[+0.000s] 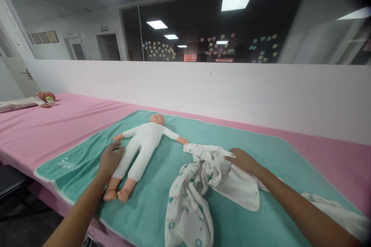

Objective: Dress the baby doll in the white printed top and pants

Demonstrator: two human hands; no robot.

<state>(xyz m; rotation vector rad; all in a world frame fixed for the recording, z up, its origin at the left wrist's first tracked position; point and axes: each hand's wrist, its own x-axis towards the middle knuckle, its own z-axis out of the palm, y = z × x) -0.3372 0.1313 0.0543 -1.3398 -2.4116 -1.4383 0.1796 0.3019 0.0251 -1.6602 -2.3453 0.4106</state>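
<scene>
White-bodied, the baby doll (146,135) lies face up on the green blanket (246,142); the left hand (110,159), loosely open, is beside its leg, while the right hand (242,160) rests on a crumpled printed cloth (216,168), its grip unclear

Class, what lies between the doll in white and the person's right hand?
The head view shows a crumpled white cloth there, on the green towel.

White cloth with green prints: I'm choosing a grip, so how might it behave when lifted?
The white cloth with green prints looks floppy, given its soft, crumpled folds. Its bunched middle and spread-out corners suggest it may unfold unevenly.
</scene>
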